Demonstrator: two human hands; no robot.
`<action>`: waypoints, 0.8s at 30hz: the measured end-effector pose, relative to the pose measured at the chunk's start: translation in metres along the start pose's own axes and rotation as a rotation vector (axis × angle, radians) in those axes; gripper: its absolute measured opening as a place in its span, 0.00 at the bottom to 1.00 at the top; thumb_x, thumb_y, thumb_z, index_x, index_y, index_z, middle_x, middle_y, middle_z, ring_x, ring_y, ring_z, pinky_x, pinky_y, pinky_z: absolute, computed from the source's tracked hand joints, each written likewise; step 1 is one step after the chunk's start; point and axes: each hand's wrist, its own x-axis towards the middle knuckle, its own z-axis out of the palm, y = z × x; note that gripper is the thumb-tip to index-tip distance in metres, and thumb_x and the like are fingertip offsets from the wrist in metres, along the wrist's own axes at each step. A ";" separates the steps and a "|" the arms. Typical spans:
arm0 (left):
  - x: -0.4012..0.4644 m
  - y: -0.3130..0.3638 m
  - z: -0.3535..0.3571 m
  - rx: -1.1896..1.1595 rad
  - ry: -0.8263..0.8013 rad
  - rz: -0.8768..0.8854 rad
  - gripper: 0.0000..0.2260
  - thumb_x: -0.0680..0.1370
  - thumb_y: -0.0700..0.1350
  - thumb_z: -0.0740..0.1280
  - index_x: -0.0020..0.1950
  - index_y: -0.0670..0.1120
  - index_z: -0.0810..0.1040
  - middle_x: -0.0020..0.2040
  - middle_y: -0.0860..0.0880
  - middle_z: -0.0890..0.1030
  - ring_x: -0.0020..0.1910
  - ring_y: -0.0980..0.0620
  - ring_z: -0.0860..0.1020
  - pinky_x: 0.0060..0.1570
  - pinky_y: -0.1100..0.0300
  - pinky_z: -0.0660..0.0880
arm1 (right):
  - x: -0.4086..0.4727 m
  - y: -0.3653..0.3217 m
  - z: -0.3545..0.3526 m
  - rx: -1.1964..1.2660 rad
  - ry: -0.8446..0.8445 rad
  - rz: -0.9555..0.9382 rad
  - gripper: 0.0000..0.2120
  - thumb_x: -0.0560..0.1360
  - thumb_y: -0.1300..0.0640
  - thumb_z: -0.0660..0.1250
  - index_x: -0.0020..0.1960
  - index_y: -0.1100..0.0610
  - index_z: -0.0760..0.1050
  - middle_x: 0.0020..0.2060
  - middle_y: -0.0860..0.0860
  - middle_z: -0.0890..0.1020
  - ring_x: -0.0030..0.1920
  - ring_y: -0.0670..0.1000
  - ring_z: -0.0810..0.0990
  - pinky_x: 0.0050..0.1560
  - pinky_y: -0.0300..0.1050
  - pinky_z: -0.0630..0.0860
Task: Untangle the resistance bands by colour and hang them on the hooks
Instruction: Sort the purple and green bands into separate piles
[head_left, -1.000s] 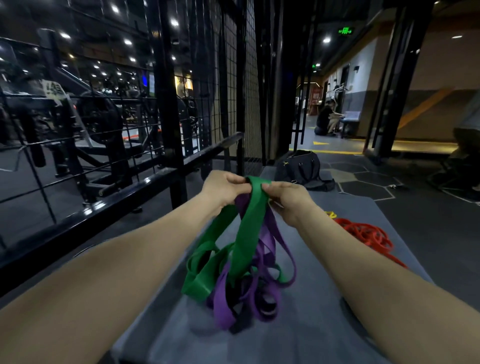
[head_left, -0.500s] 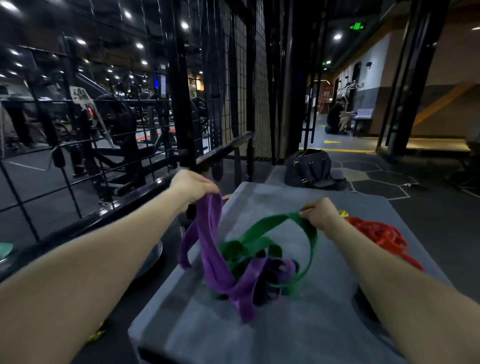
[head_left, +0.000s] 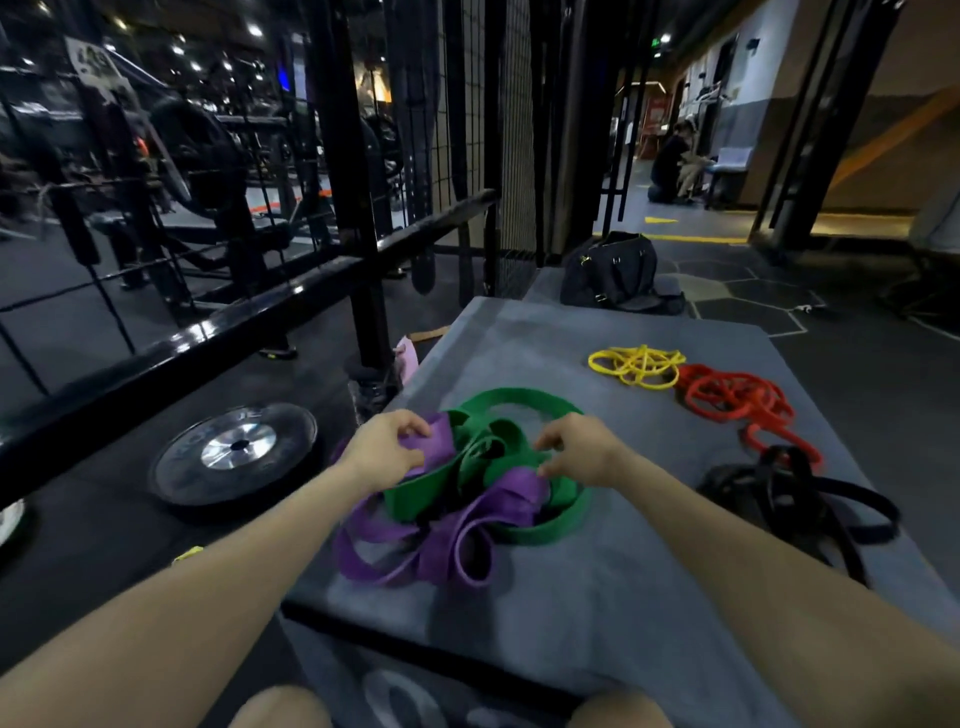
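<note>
head view: half a second ago you had the purple band (head_left: 447, 525) raised in your left hand (head_left: 384, 449) and the green band (head_left: 519, 467) pulled out to the right; now both are back down in one heap on the grey mat (head_left: 649, 613). your left hand pinches a purple fold at the heap's left edge, thumb and fingers curled on it. your right hand (head_left: 582, 449) hovers over the green loops, fingers loosely bent; i can't tell whether it grips anything. judgement: the two colours remain interlaced, so separation isn't done and nothing is ready for hanging.

already sorted into their own piles on the mat: yellow bands (head_left: 638, 365) at the far side, red bands (head_left: 737, 400) just beside them, black bands (head_left: 789, 493) nearer you on the right.

room: dim gym. black rail (head_left: 208, 332) and mesh cage on your left, weight plate (head_left: 234, 452) on the floor below it, dark bag (head_left: 610, 273) beyond the mat, a person crouched far down the corridor. no hooks clearly made out.
</note>
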 end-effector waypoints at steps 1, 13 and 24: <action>-0.003 -0.005 0.004 0.017 0.012 -0.008 0.10 0.70 0.37 0.69 0.48 0.48 0.78 0.51 0.45 0.77 0.48 0.49 0.75 0.51 0.61 0.71 | -0.002 0.003 0.006 0.017 -0.009 0.010 0.21 0.70 0.55 0.73 0.61 0.61 0.77 0.60 0.55 0.80 0.57 0.51 0.77 0.53 0.40 0.70; -0.059 0.002 0.065 0.305 -0.053 0.108 0.22 0.69 0.44 0.72 0.56 0.47 0.64 0.54 0.45 0.73 0.49 0.40 0.77 0.45 0.51 0.72 | -0.012 0.014 0.046 0.219 0.139 0.137 0.26 0.71 0.43 0.69 0.64 0.57 0.74 0.64 0.58 0.76 0.65 0.56 0.74 0.64 0.48 0.70; -0.019 0.009 0.014 -0.231 0.398 0.038 0.06 0.73 0.42 0.68 0.45 0.50 0.72 0.31 0.55 0.71 0.32 0.54 0.68 0.36 0.60 0.65 | -0.014 0.025 0.055 0.138 0.004 0.197 0.26 0.75 0.45 0.64 0.66 0.61 0.69 0.62 0.60 0.76 0.63 0.59 0.74 0.60 0.48 0.70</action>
